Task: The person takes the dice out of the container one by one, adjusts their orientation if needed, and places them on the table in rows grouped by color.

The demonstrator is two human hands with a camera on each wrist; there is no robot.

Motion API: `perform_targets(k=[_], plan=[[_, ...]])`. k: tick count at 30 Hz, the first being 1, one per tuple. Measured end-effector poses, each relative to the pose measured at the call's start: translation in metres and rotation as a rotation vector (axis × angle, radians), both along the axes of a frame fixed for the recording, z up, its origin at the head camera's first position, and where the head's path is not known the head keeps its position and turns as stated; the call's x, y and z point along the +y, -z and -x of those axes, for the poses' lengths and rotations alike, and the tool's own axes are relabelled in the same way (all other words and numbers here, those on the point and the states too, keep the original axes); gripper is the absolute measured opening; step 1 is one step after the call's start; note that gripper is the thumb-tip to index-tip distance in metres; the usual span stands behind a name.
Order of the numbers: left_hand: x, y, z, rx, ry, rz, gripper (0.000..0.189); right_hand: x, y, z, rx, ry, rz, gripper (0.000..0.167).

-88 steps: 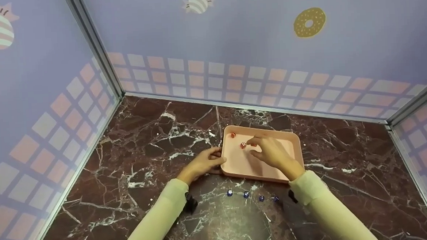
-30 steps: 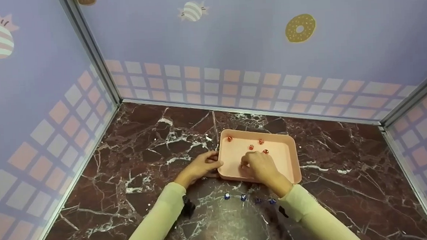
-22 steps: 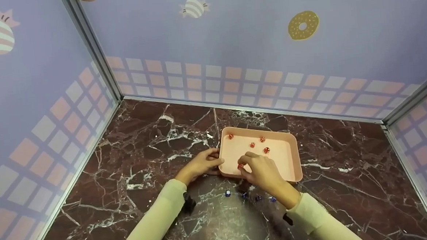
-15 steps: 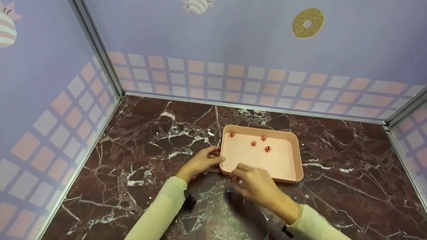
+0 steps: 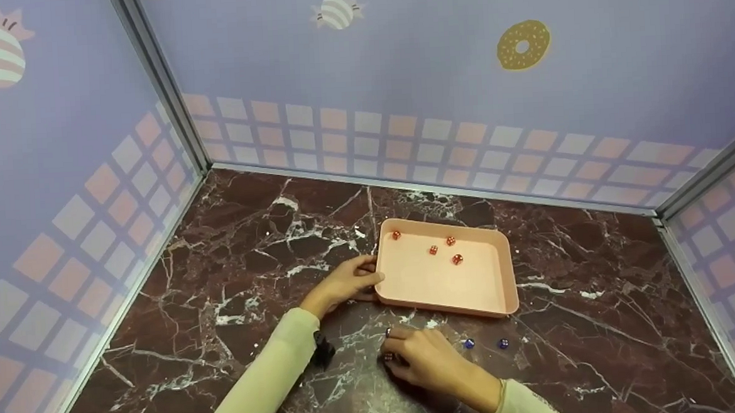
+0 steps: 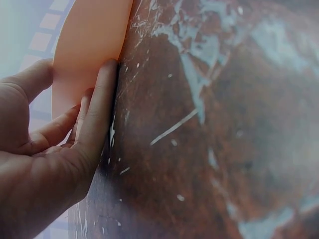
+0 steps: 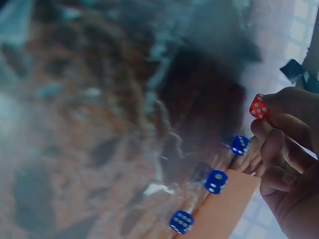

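My right hand [image 5: 435,363] is low over the table in front of the tray. It pinches a red die [image 7: 258,107] with white dots between thumb and fingertip. A blue die [image 5: 388,332] sits at the knuckles in the head view; two more, a blue die [image 5: 469,343] and another blue die [image 5: 503,343], lie right of the hand. Any dice beneath the hand are hidden. My left hand [image 5: 343,283] grips the left wall of the peach tray [image 5: 508,268], thumb at the rim and fingers against its outer side [image 6: 92,45].
Several red dice [image 5: 433,249] are scattered over the tray's far half. Dark marbled tabletop [image 5: 276,375] surrounds the tray. Patterned walls [image 5: 351,132] stand behind and at both sides.
The right hand has picked a red die out of the tray and carried it over the front wall, toward the row of blue dice. The left hand keeps its hold on the tray.
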State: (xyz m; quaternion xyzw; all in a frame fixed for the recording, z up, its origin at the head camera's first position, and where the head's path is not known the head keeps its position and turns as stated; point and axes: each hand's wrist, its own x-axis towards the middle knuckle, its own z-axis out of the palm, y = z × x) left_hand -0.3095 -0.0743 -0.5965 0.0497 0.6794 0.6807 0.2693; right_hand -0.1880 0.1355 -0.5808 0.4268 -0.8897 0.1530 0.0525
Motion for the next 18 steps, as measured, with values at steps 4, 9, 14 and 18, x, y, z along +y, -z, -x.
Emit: perform_targets(k=[4,9,14,18], plan=[[-0.001,0.004,-0.001,0.010,0.003,-0.012,0.063,-0.001,0.003,-0.003,-0.020,-0.011,0.016,0.015],[-0.001,0.005,0.000,0.013,0.007,-0.004,0.062,0.003,-0.001,-0.001,-0.052,-0.001,0.026,0.023],[0.000,0.004,0.001,0.005,0.000,-0.007,0.060,0.010,-0.011,0.008,-0.046,0.048,0.110,0.036],[0.000,0.003,0.002,0.000,-0.005,-0.012,0.060,0.016,-0.018,0.015,-0.022,0.080,0.177,0.035]])
